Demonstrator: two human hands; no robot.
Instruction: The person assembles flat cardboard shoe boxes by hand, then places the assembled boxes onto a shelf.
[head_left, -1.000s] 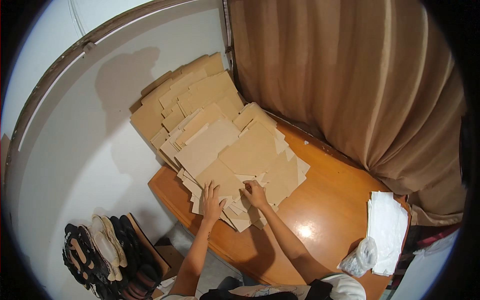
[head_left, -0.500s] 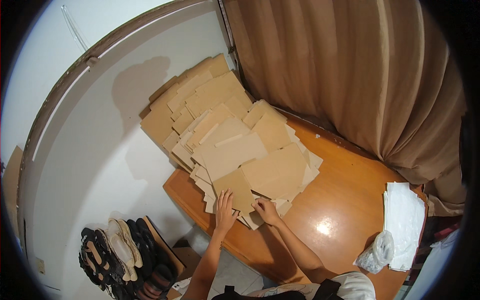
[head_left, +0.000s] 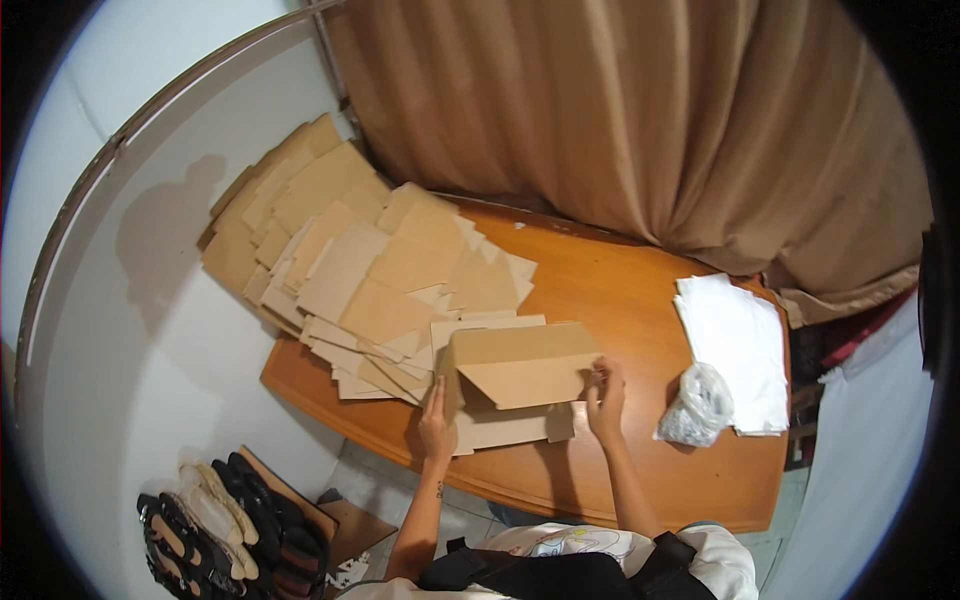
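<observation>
A flat brown cardboard box blank (head_left: 520,368) lies on the wooden table (head_left: 640,300) in front of me, one panel lifted and partly folded. My left hand (head_left: 437,425) presses on its left end. My right hand (head_left: 606,398) grips its right edge. To the left, a big heap of similar flat cardboard blanks (head_left: 370,270) spreads over the table and leans up against the white wall.
A stack of white sheets (head_left: 738,345) lies at the table's right, with a crumpled clear plastic bag (head_left: 694,408) beside it. A tan curtain (head_left: 640,130) hangs behind the table. Several dark shoes in an open box (head_left: 225,525) sit on the floor at the lower left.
One cardboard blank has been pulled out of the heap toward the table's middle and its panel raised. Both hands moved right with it, and the view shifted to the right.
</observation>
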